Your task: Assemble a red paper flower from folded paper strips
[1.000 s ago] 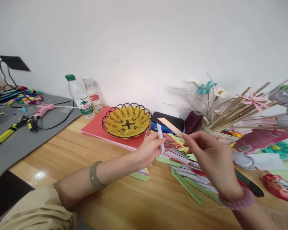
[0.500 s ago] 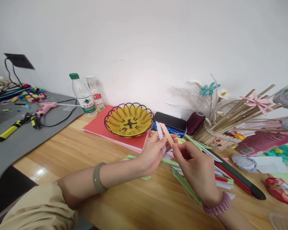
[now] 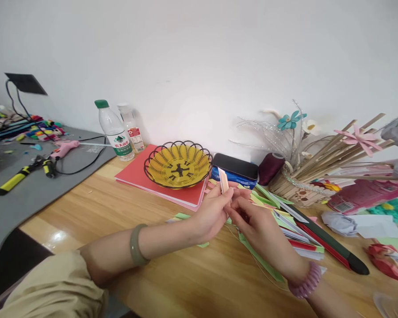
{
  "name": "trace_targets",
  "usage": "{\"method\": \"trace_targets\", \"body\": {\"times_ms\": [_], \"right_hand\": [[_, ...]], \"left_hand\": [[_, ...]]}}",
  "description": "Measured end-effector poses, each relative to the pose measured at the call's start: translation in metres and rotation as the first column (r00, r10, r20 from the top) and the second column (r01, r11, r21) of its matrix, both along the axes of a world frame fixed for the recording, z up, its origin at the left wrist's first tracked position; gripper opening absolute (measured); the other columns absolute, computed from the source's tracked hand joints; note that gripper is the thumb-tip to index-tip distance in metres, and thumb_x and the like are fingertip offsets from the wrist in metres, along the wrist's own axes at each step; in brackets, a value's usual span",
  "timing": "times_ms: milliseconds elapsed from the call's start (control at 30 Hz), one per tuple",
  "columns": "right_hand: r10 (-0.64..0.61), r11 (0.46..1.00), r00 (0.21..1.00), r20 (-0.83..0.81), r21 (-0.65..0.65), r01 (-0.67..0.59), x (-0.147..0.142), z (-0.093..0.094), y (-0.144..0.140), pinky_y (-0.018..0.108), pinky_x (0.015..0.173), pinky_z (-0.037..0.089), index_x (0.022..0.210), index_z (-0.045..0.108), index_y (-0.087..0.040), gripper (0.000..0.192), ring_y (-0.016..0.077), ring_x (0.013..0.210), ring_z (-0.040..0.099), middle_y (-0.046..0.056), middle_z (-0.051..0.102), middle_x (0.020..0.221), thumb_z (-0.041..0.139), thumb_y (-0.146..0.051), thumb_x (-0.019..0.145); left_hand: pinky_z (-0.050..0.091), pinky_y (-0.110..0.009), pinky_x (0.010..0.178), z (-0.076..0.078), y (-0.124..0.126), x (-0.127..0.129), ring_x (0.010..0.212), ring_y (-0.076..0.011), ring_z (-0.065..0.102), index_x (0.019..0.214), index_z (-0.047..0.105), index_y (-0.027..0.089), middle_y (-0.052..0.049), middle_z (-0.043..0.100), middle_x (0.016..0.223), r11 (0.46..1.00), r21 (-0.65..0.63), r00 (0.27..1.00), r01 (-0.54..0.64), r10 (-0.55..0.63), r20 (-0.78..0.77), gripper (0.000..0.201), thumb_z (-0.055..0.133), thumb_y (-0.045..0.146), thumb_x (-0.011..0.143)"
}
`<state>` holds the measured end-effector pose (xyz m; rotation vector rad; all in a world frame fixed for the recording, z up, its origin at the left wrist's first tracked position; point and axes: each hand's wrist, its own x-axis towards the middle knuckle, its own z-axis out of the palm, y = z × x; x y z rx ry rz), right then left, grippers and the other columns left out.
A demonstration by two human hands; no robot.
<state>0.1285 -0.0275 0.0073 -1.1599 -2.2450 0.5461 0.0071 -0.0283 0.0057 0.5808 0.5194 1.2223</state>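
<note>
My left hand (image 3: 209, 215) pinches paper strips (image 3: 223, 181), one white and one peach, between thumb and fingers. The strips lie one against the other, and their upper ends stick up above the thumb. Against my left fingers, my right hand (image 3: 263, 232) is closed with its fingertips at the strips' lower part. That lower end is hidden by the fingers. Beneath and to the right of both hands lie several loose paper strips (image 3: 281, 221) in green, white and yellow.
A yellow woven basket (image 3: 177, 165) rests on red paper (image 3: 129, 170). Behind are a water bottle (image 3: 116, 132), a phone (image 3: 235, 165) and a thread spool (image 3: 271, 168). A green-and-red paper trimmer (image 3: 331, 247) lies right. A pink glue gun (image 3: 64, 149) and pliers (image 3: 15, 179) lie left.
My right hand has moved left and down to meet my left hand. The peach strip, held apart from the white one before, now lies against it.
</note>
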Motion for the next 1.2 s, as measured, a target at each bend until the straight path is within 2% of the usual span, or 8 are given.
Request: {"method": "trace_targets", "body": {"times_ms": [167, 400, 567, 667, 767, 967, 1067, 1200], "right_hand": [[-0.005, 0.999, 0.999, 0.035, 0.033, 0.004, 0.003, -0.003, 0.002, 0.023, 0.048, 0.033, 0.069, 0.050, -0.020, 0.021, 0.0107, 0.051, 0.046, -0.002, 0.054, 0.059, 0.043, -0.029, 0.087], [-0.031, 0.999, 0.998, 0.057, 0.045, 0.028, 0.002, -0.004, 0.001, 0.024, 0.052, 0.036, 0.078, 0.054, -0.020, 0.012, 0.0126, 0.055, 0.052, 0.000, 0.062, 0.069, 0.048, -0.028, 0.084], [-0.111, 0.974, 0.980, 0.168, 0.215, 0.074, 0.002, -0.005, -0.001, 0.025, 0.055, 0.039, 0.079, 0.056, -0.020, 0.015, 0.0146, 0.059, 0.055, 0.001, 0.062, 0.070, 0.049, -0.033, 0.084], [-0.123, 0.956, 0.980, 0.157, 0.285, 0.074, 0.002, -0.003, -0.003, 0.025, 0.055, 0.039, 0.081, 0.057, -0.021, 0.015, 0.0147, 0.066, 0.057, 0.003, 0.062, 0.083, 0.051, -0.034, 0.083], [-0.096, 0.971, 0.992, 0.082, 0.229, 0.075, 0.002, -0.001, -0.003, 0.025, 0.055, 0.041, 0.086, 0.058, -0.021, 0.015, 0.0154, 0.073, 0.058, 0.005, 0.061, 0.094, 0.052, -0.034, 0.083], [-0.057, 0.998, 0.998, -0.033, -0.020, 0.056, 0.000, 0.003, -0.002, 0.025, 0.060, 0.044, 0.080, 0.057, -0.021, 0.007, 0.0139, 0.069, 0.058, 0.000, 0.064, 0.079, 0.052, -0.026, 0.081], [-0.080, 0.996, 0.995, -0.057, -0.047, 0.078, -0.001, 0.007, -0.002, 0.025, 0.058, 0.043, 0.078, 0.058, -0.020, 0.008, 0.0127, 0.063, 0.057, -0.001, 0.064, 0.076, 0.053, -0.027, 0.080], [-0.090, 0.995, 0.994, -0.070, -0.057, 0.086, 0.000, 0.011, -0.001, 0.026, 0.056, 0.042, 0.074, 0.057, -0.020, 0.013, 0.0124, 0.058, 0.055, 0.000, 0.063, 0.073, 0.051, -0.028, 0.080]], "left_hand": [[0.041, -0.030, 0.081, 0.002, 0.001, -0.001, 0.091, -0.0179, 0.060, 0.082, 0.052, 0.014, -0.009, 0.065, 0.090, 0.999, 0.036, 1.000, 0.026, -0.026, -0.012, 0.008, 0.046, 0.019, 0.084], [0.043, -0.026, 0.071, -0.002, 0.005, -0.004, 0.086, -0.0172, 0.060, 0.088, 0.055, 0.012, -0.011, 0.063, 0.089, 0.996, 0.007, 0.996, 0.085, -0.085, 0.003, 0.020, 0.039, 0.023, 0.088], [0.042, -0.025, 0.069, -0.003, 0.008, -0.006, 0.077, -0.0147, 0.058, 0.088, 0.057, 0.012, -0.009, 0.062, 0.083, 0.985, -0.052, 0.986, 0.167, -0.167, 0.014, 0.025, 0.035, 0.025, 0.089], [0.041, -0.023, 0.065, -0.003, 0.010, -0.008, 0.069, -0.0111, 0.054, 0.085, 0.059, 0.013, -0.005, 0.059, 0.078, 0.983, -0.037, 0.984, 0.178, -0.178, 0.020, 0.025, 0.038, 0.026, 0.088], [0.039, -0.022, 0.064, -0.001, 0.010, -0.009, 0.069, -0.0101, 0.052, 0.085, 0.060, 0.013, -0.004, 0.056, 0.078, 0.990, -0.029, 0.991, 0.136, -0.136, -0.001, 0.022, 0.041, 0.025, 0.087], [0.040, -0.025, 0.070, 0.005, 0.004, -0.006, 0.076, -0.0118, 0.054, 0.086, 0.061, 0.012, -0.006, 0.056, 0.084, 0.990, -0.079, 0.993, 0.114, -0.114, 0.001, 0.021, 0.042, 0.021, 0.087], [0.040, -0.025, 0.073, 0.005, 0.004, -0.006, 0.078, -0.0112, 0.054, 0.089, 0.060, 0.012, -0.005, 0.056, 0.085, 0.984, -0.080, 0.987, 0.158, -0.156, 0.031, 0.023, 0.039, 0.020, 0.088], [0.040, -0.027, 0.078, 0.005, 0.006, -0.006, 0.080, -0.0126, 0.054, 0.088, 0.061, 0.011, -0.006, 0.058, 0.085, 0.981, 0.000, 0.980, 0.195, -0.195, 0.030, 0.023, 0.040, 0.021, 0.088]]}}
